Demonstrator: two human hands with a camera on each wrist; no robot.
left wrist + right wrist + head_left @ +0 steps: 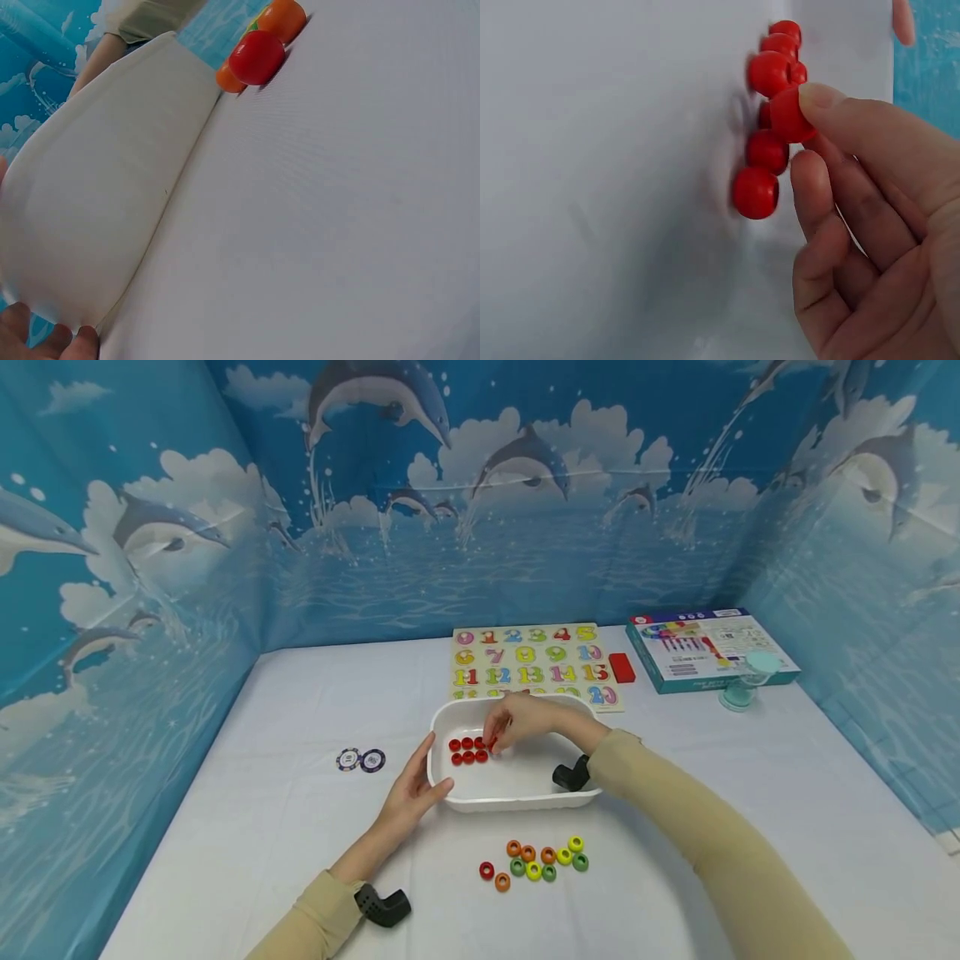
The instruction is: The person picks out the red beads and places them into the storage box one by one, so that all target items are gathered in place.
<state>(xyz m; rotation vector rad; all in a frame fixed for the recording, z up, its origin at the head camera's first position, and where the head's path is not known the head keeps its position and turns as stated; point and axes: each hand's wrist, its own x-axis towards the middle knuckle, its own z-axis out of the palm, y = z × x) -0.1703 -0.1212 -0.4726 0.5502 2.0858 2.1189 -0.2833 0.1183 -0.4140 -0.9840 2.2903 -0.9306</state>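
Note:
A white plastic tray (517,793) stands mid-table, with several red beads (468,757) in two short rows inside its left part. Over the right end of these rows, my right hand (521,720) pinches one red bead (789,116) between thumb and fingers. The other red beads (754,193) lie close beside and below it in the right wrist view. My left hand (408,793) rests against the tray's left end, fingers extended along the side and thumb near the front corner. Its fingertips (84,345) show at the tray's edge in the left wrist view.
In front of the tray lie several loose beads (533,871) in orange, green, yellow and red. Two round chips (361,760) lie left. Behind are a number board (525,653), a red block (622,667), a flat box (705,652) and a teal-ended clear object (746,681).

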